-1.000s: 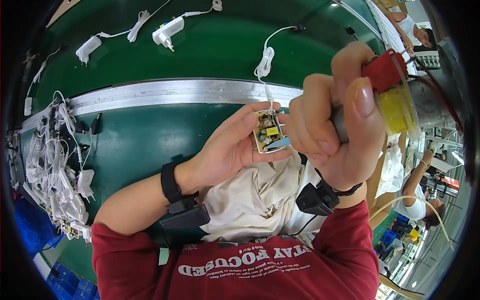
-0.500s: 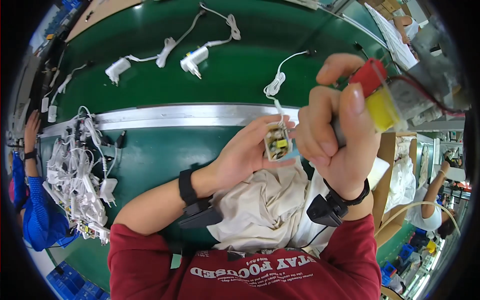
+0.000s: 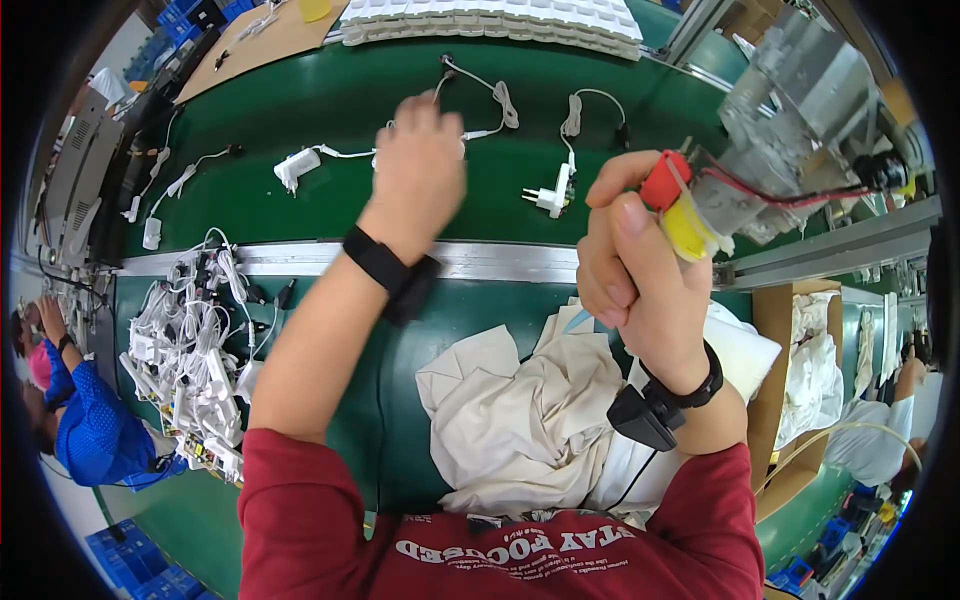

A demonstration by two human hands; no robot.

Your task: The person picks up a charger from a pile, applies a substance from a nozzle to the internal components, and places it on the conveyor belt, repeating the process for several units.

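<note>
My left hand [image 3: 422,175] reaches over the green belt, palm down, on top of a white plug adapter that is mostly hidden beneath it. Its fingertips are smeared, so their grip does not show. A white cable [image 3: 505,105] runs from under the hand to a dark connector. My right hand [image 3: 650,270] is closed round a hand-held tool [image 3: 686,225] with red and yellow parts and red and black wires; a thin blue tip [image 3: 577,321] shows below the fingers. Ahead of this hand, another white adapter [image 3: 552,193] lies on the belt with its cable bundled.
A white adapter [image 3: 296,168] lies left on the belt. Tangled adapters and cables [image 3: 190,350] are heaped on the left. Cream cloth [image 3: 520,410] covers the bench before me. A metal rail [image 3: 500,262] edges the belt. A cardboard box [image 3: 770,400] stands right; a co-worker [image 3: 105,420] sits left.
My left hand has let go of the adapter with the exposed circuit board and moved forward onto another one. An adapter now lies on the belt at right. My right hand keeps the tool.
</note>
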